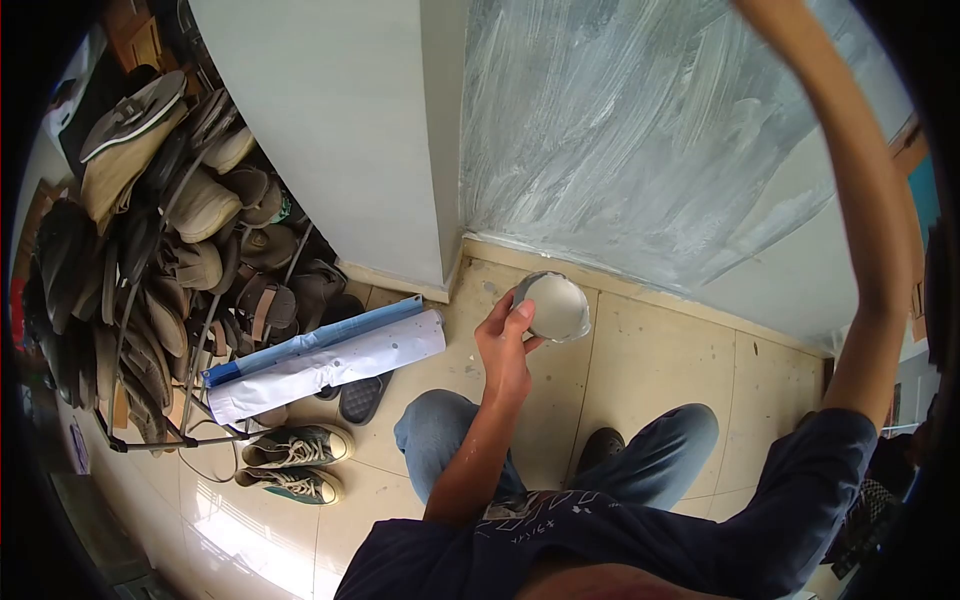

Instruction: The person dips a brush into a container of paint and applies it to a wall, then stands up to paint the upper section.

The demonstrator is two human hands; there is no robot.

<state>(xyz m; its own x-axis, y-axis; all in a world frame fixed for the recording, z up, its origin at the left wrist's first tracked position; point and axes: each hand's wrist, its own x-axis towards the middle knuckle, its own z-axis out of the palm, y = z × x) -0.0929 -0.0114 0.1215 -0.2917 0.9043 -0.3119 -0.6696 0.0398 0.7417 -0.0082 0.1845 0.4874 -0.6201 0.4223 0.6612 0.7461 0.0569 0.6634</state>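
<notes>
My left hand (508,345) is closed around the side of a small round bowl (528,284) and holds it above the floor in front of my knees. Pale paint-like liquid (556,308) fills the bowl, and its rim is smeared with white. My right arm (868,220) stretches up along the right side to the wall; its hand lies beyond the top edge, so whatever it holds is hidden. Streaky white brush marks cover the grey wall (600,130) ahead of me.
A rack crammed with shoes (190,250) stands at the left. Rolled white and blue sheets (330,368) lean across its front, near green sneakers (295,465) and a dark slipper (362,398). A plain wall corner (440,150) juts out beside the painted wall. Drips spot the tiled floor (650,360).
</notes>
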